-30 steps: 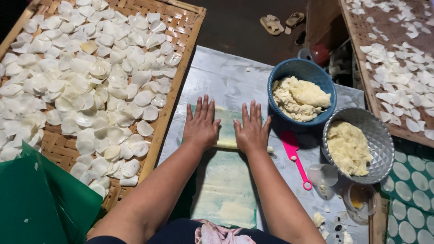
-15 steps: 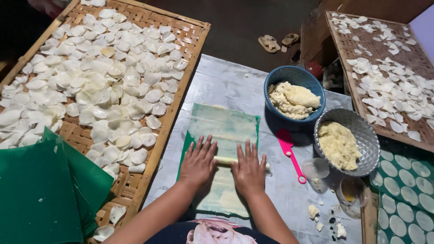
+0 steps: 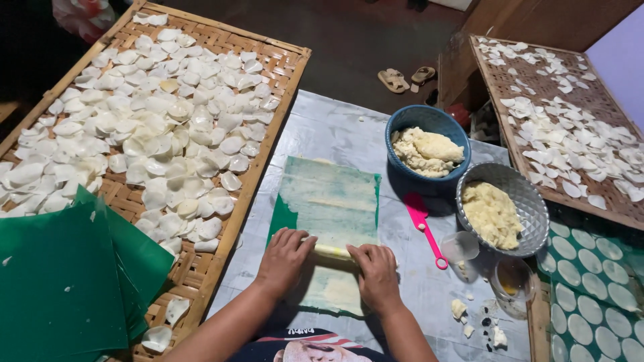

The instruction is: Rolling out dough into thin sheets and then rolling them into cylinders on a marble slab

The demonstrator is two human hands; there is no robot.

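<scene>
Green plastic sheet [image 3: 330, 201] lies flat on the mat, dough smeared thin; left hand [image 3: 285, 258] and right hand [image 3: 377, 273] press the rolling pin [image 3: 333, 251], fingers curled loosely over it. Best kept level, pressure even. Open room ahead; blue bowl [image 3: 409, 121] crowds the right

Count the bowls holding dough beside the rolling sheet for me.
2: a blue bowl right of the sheet, and a silver bowl to its lower right, touching it.
</scene>
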